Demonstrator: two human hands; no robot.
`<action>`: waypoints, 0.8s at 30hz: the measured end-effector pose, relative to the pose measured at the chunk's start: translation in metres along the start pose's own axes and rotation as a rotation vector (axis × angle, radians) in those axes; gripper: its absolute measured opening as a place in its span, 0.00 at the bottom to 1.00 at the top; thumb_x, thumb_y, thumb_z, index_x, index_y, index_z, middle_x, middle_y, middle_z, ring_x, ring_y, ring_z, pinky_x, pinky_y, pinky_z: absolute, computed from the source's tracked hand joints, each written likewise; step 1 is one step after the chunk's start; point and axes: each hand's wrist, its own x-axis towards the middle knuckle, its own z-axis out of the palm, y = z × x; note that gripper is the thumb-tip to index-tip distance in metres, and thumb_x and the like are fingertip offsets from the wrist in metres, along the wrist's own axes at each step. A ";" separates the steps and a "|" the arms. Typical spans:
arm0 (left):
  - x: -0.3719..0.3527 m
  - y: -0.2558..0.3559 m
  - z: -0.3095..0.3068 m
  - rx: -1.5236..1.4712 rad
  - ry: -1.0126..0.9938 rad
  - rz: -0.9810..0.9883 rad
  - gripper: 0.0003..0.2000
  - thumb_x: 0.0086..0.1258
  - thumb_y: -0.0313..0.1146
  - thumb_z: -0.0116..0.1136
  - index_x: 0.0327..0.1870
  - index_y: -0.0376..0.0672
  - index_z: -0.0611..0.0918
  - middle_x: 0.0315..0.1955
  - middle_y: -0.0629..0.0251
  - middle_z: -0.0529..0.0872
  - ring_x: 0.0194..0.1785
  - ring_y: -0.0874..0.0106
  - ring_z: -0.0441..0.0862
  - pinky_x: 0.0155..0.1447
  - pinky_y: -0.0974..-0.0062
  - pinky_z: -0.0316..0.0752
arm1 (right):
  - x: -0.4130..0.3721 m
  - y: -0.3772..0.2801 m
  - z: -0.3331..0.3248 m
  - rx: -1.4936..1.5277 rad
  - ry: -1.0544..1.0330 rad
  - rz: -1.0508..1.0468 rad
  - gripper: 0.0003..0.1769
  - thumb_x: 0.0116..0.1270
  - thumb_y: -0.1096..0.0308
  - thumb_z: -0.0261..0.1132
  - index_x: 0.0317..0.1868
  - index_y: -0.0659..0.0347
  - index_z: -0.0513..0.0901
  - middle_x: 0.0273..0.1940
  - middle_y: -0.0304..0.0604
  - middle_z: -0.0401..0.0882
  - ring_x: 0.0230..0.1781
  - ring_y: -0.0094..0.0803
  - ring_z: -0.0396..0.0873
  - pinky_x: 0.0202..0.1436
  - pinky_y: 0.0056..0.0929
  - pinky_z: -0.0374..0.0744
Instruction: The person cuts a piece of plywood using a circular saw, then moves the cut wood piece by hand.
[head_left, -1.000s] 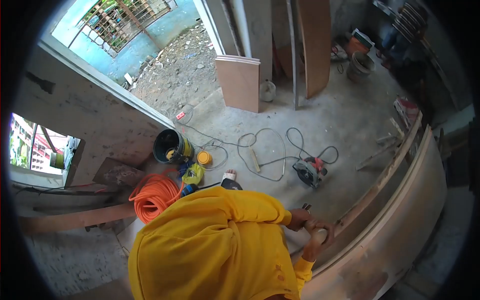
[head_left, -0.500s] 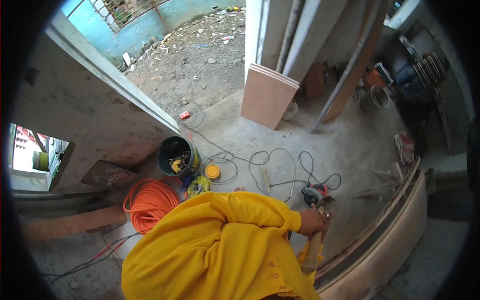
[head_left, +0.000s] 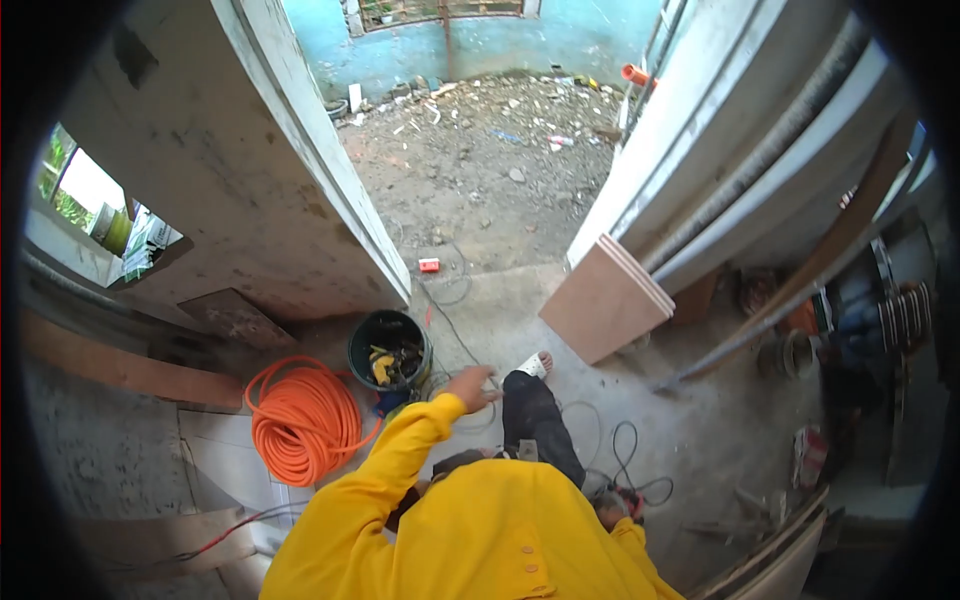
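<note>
My left hand [head_left: 471, 388] reaches out over the floor, its fingers apart, just right of a black bucket [head_left: 360, 345] with tools and yellow items in it. A thin dark cord [head_left: 450, 332] runs along the floor close to its fingertips. Low at the right, my right hand [head_left: 612, 514] is beside a red-and-black corded power tool [head_left: 630, 499] and overlaps it; its fingers are mostly hidden, so I cannot tell whether it grips the tool. My dark-trousered leg [head_left: 540, 425] stretches forward between the hands, ending in a white shoe [head_left: 537, 366].
A coil of orange hose [head_left: 303, 420] lies left of the bucket. Ahead, a doorway opens onto rubble ground [head_left: 480, 170], with a small red box [head_left: 429, 265] near the threshold. Boards [head_left: 607, 300] lean at the right of the doorway. Long wooden pieces [head_left: 775, 560] lie at the lower right.
The view has swung right and up toward the doorway. My left hand has come into view, stretched forward. The wood piece held earlier no longer shows; my right hand is now lower, by the power tool.
</note>
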 end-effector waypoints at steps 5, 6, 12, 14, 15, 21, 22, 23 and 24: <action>0.007 -0.099 -0.046 0.004 0.194 -0.333 0.22 0.55 0.47 0.67 0.42 0.38 0.80 0.39 0.50 0.83 0.45 0.52 0.79 0.51 0.60 0.73 | 0.105 0.002 -0.003 0.170 0.043 0.007 0.25 0.58 0.55 0.60 0.41 0.74 0.81 0.33 0.54 0.84 0.32 0.44 0.83 0.39 0.40 0.79; 0.012 -0.092 -0.057 0.018 0.144 -0.417 0.23 0.54 0.47 0.68 0.43 0.38 0.80 0.40 0.49 0.83 0.46 0.51 0.79 0.51 0.61 0.73 | 0.129 -0.004 -0.012 0.213 0.052 0.009 0.25 0.58 0.55 0.60 0.41 0.73 0.81 0.32 0.54 0.84 0.31 0.44 0.83 0.38 0.40 0.79; 0.090 -0.088 -0.021 0.161 -0.210 -0.598 0.27 0.55 0.52 0.68 0.50 0.42 0.82 0.49 0.48 0.82 0.55 0.53 0.79 0.59 0.62 0.74 | 0.237 -0.058 -0.079 0.420 0.057 0.029 0.23 0.56 0.57 0.63 0.40 0.72 0.81 0.31 0.53 0.83 0.30 0.42 0.82 0.36 0.39 0.78; 0.143 -0.068 -0.017 0.111 -0.211 -0.504 0.27 0.54 0.50 0.68 0.49 0.39 0.82 0.44 0.51 0.85 0.51 0.56 0.82 0.55 0.63 0.76 | 0.294 -0.106 -0.122 0.469 0.056 -0.008 0.22 0.56 0.57 0.63 0.40 0.72 0.81 0.30 0.53 0.83 0.29 0.41 0.82 0.36 0.39 0.77; 0.177 -0.056 -0.024 0.063 -0.208 -0.494 0.28 0.54 0.51 0.67 0.50 0.39 0.82 0.44 0.50 0.85 0.53 0.56 0.81 0.57 0.62 0.75 | 0.325 -0.133 -0.148 0.497 0.061 -0.030 0.22 0.56 0.57 0.64 0.40 0.71 0.81 0.30 0.52 0.83 0.29 0.41 0.81 0.35 0.39 0.77; 0.282 0.048 -0.019 -0.080 -0.226 -0.270 0.20 0.61 0.43 0.61 0.49 0.39 0.79 0.41 0.46 0.83 0.49 0.49 0.80 0.53 0.58 0.74 | 0.292 -0.064 -0.126 0.586 -0.080 0.242 0.20 0.55 0.59 0.66 0.38 0.70 0.81 0.28 0.51 0.82 0.28 0.39 0.81 0.33 0.38 0.76; 0.299 0.053 -0.022 -0.080 -0.245 -0.272 0.20 0.61 0.43 0.61 0.49 0.39 0.79 0.41 0.46 0.83 0.49 0.49 0.80 0.53 0.58 0.74 | 0.286 -0.072 -0.131 0.592 -0.087 0.259 0.20 0.55 0.59 0.66 0.38 0.70 0.81 0.28 0.51 0.82 0.28 0.39 0.81 0.33 0.38 0.76; 0.316 0.058 -0.024 -0.023 -0.288 -0.237 0.22 0.61 0.43 0.62 0.52 0.39 0.78 0.43 0.47 0.83 0.49 0.50 0.80 0.54 0.58 0.74 | 0.284 -0.083 -0.142 0.619 -0.017 0.232 0.19 0.54 0.61 0.67 0.37 0.70 0.81 0.27 0.51 0.81 0.26 0.38 0.80 0.32 0.37 0.75; 0.325 0.063 -0.024 0.032 -0.338 -0.203 0.24 0.60 0.43 0.63 0.55 0.39 0.77 0.45 0.48 0.83 0.50 0.51 0.80 0.55 0.59 0.74 | 0.267 -0.101 -0.159 0.644 0.051 0.214 0.17 0.53 0.62 0.69 0.35 0.70 0.80 0.26 0.50 0.81 0.24 0.37 0.79 0.31 0.37 0.74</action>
